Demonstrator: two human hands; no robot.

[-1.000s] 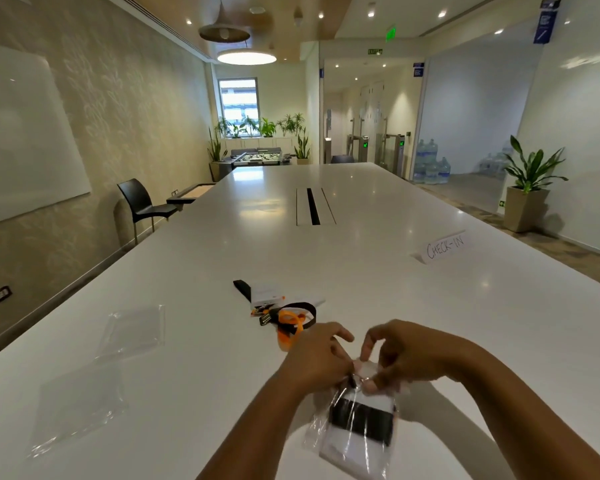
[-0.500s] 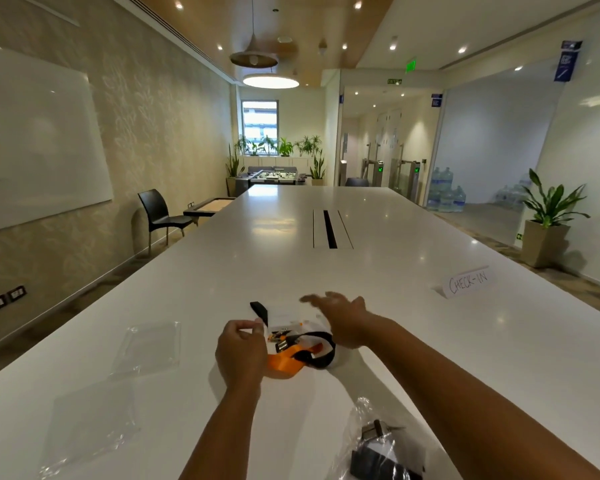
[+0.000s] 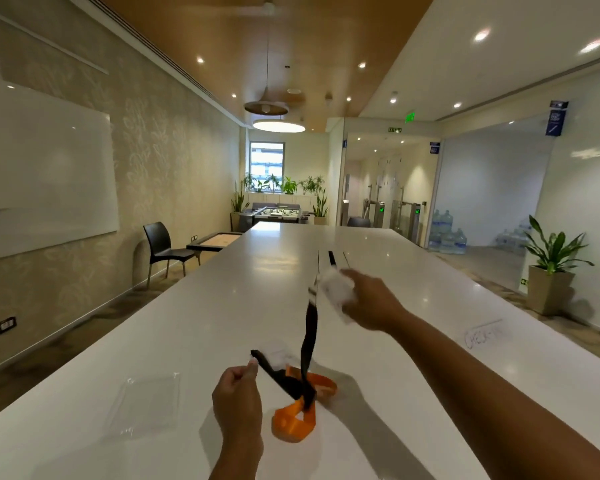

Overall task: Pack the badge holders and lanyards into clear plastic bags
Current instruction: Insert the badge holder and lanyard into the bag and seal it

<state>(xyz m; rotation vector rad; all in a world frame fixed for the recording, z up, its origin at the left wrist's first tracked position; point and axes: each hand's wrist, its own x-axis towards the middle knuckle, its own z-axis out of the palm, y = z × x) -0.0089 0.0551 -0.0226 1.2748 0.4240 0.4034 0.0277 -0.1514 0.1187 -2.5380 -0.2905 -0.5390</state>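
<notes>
White counter [image 3: 222,306] fills most of the view, and the orange lanyard [image 3: 298,420] lying on it in loose loops serves as the marker for everything else. Left of the orange lanyard, a little apart, a clear plastic bag [image 3: 146,400] lies flat and looks empty. The right hand [image 3: 368,303], raised above and beyond the orange lanyard, is closed round a pale badge holder [image 3: 333,289] that is too blurred to read in detail. The left hand [image 3: 238,400], just left of the orange lanyard, has its fingers curled and seems to pinch the tip of a black strap [image 3: 274,370]. A black lanyard [image 3: 309,327] hangs from the badge holder down onto the orange lanyard, where the black strap meets it. I cannot tell whether the two are one piece.

This set appears to be only at the untangling stage. Nothing in view sits inside a bag, so the black lanyard still has to be freed, gathered and slipped into the bag with its badge holder, and the orange lanyard comes after that.
</notes>
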